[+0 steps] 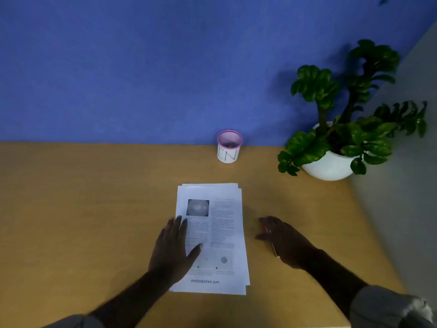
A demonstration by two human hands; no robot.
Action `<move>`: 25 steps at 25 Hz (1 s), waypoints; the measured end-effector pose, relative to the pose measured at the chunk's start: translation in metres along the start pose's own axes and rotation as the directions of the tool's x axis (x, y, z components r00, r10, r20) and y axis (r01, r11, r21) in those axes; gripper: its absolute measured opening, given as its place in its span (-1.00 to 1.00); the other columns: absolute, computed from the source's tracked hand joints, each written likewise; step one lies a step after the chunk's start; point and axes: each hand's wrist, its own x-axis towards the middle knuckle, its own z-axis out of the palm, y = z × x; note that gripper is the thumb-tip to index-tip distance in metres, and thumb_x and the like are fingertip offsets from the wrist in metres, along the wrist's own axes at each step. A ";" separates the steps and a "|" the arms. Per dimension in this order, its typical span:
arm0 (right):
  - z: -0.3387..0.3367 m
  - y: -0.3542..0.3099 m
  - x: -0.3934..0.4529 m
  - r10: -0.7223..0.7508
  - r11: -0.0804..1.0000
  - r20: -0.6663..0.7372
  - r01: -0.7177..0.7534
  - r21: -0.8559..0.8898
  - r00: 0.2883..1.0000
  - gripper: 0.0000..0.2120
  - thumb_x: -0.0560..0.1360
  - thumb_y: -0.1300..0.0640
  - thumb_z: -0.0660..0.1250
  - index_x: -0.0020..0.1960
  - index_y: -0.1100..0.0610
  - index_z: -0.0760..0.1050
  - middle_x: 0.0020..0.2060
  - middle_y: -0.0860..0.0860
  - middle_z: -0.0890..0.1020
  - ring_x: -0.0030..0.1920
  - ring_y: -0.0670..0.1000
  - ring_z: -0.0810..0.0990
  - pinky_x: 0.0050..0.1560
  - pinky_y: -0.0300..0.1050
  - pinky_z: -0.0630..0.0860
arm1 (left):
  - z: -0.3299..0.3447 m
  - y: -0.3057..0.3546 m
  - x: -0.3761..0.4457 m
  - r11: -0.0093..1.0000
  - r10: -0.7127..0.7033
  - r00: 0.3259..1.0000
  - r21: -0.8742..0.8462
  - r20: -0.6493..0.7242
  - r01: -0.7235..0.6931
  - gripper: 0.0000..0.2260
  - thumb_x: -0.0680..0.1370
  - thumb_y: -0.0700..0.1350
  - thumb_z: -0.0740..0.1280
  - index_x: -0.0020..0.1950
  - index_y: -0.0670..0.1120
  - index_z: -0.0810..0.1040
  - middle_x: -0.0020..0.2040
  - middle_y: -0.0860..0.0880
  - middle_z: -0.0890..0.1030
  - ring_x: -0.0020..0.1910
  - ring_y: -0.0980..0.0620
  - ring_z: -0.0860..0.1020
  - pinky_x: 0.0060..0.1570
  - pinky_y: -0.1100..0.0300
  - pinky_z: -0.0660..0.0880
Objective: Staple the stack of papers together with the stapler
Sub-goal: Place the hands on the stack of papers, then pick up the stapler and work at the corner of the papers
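Observation:
A loosely squared stack of printed papers (220, 233) lies flat in the middle of the wooden desk (94, 197), its sheets slightly fanned at the top and right edges. My left hand (175, 247) rests flat on the stack's left side, fingers spread and thumb pointing right. Just right of the stack, my right hand (283, 240) covers the stapler (272, 245) on the desk with fingers curled over it. Only a sliver of red and a thin metal edge of the stapler show under the palm.
A small white cup (228, 147) with a pink rim and black letters stands at the back of the desk against the blue wall. A leafy plant in a round white pot (331, 162) fills the back right corner. The desk's right edge runs diagonally beside a grey surface.

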 end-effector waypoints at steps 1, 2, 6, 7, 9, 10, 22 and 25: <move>0.001 0.003 0.000 0.001 1.000 0.026 0.000 -0.022 1.000 -0.52 0.54 0.25 0.31 0.39 -0.12 0.41 0.56 -0.02 0.16 0.56 0.04 0.06 0.49 -0.01 0.15 | 0.002 0.000 -0.001 1.000 -0.020 1.000 0.004 0.007 0.020 -0.19 0.50 0.40 -0.02 0.58 -0.10 0.18 0.61 -0.11 0.18 0.60 -0.16 0.12 0.50 -0.04 0.05; 0.001 0.006 -0.002 -0.002 1.000 0.032 0.003 -0.020 0.999 -0.52 0.54 0.25 0.31 0.40 -0.10 0.40 0.56 -0.01 0.16 0.55 0.05 0.08 0.49 -0.02 0.16 | 0.004 0.001 -0.002 0.999 -0.039 0.999 0.017 -0.010 0.039 -0.19 0.49 0.40 -0.04 0.57 -0.11 0.20 0.60 -0.13 0.20 0.59 -0.17 0.15 0.50 -0.06 0.10; 0.004 0.013 -0.001 -0.029 0.998 0.009 0.029 -0.063 1.000 -0.58 0.55 0.20 0.31 0.37 -0.07 0.43 0.54 0.00 0.21 0.53 0.06 0.13 0.47 -0.04 0.17 | 0.009 0.001 -0.006 0.993 -0.114 0.993 0.036 -0.019 0.115 -0.22 0.50 0.37 0.05 0.54 -0.14 0.25 0.57 -0.14 0.28 0.58 -0.18 0.20 0.47 -0.09 0.24; 0.003 0.016 0.000 -0.052 0.994 0.001 0.052 -0.093 0.999 -0.61 0.54 0.17 0.32 0.34 -0.06 0.46 0.52 0.00 0.24 0.52 0.07 0.14 0.48 -0.02 0.16 | 0.009 0.003 -0.006 0.991 -0.131 0.991 0.024 -0.031 0.132 -0.26 0.51 0.33 0.16 0.53 -0.14 0.27 0.55 -0.14 0.31 0.56 -0.18 0.22 0.46 -0.10 0.27; 0.001 0.021 0.003 -0.110 0.981 -0.005 0.108 -0.161 0.994 -0.68 0.52 0.09 0.35 0.27 -0.06 0.54 0.49 0.02 0.31 0.52 0.10 0.15 0.47 0.04 0.11 | 0.006 0.008 -0.004 0.987 -0.162 0.986 0.014 -0.045 0.163 -0.30 0.51 0.25 0.31 0.51 -0.14 0.30 0.51 -0.13 0.38 0.52 -0.17 0.29 0.41 -0.11 0.34; 0.000 0.022 0.005 -0.114 0.977 0.008 0.114 -0.180 0.993 -0.72 0.52 0.04 0.35 0.23 -0.06 0.56 0.47 0.01 0.33 0.51 0.10 0.15 0.47 0.06 0.09 | 0.005 0.009 -0.004 0.984 -0.176 0.983 0.002 -0.059 0.176 -0.31 0.50 0.23 0.34 0.49 -0.13 0.31 0.48 -0.12 0.41 0.49 -0.15 0.33 0.37 -0.10 0.38; 0.007 -0.037 0.064 0.434 0.603 -0.006 -0.285 0.745 0.901 -0.84 0.64 0.07 0.14 0.04 0.16 0.40 -0.19 0.02 0.56 -0.27 -0.05 0.54 -0.34 -0.17 0.45 | -0.009 0.014 0.031 0.861 -0.439 0.897 -0.266 0.043 0.434 -0.37 0.46 0.16 0.41 0.42 -0.08 0.29 0.34 -0.14 0.39 0.32 -0.17 0.37 0.29 -0.09 0.39; 0.010 -0.051 0.075 0.521 0.468 0.080 -0.363 0.806 0.850 -0.87 0.65 0.11 0.15 0.01 0.18 0.37 -0.19 0.02 0.51 -0.26 -0.06 0.50 -0.42 -0.26 0.34 | -0.008 0.023 0.043 0.826 -0.488 0.869 -0.277 0.086 0.492 -0.39 0.46 0.14 0.42 0.38 -0.12 0.32 0.30 -0.14 0.45 0.29 -0.17 0.39 0.33 -0.08 0.34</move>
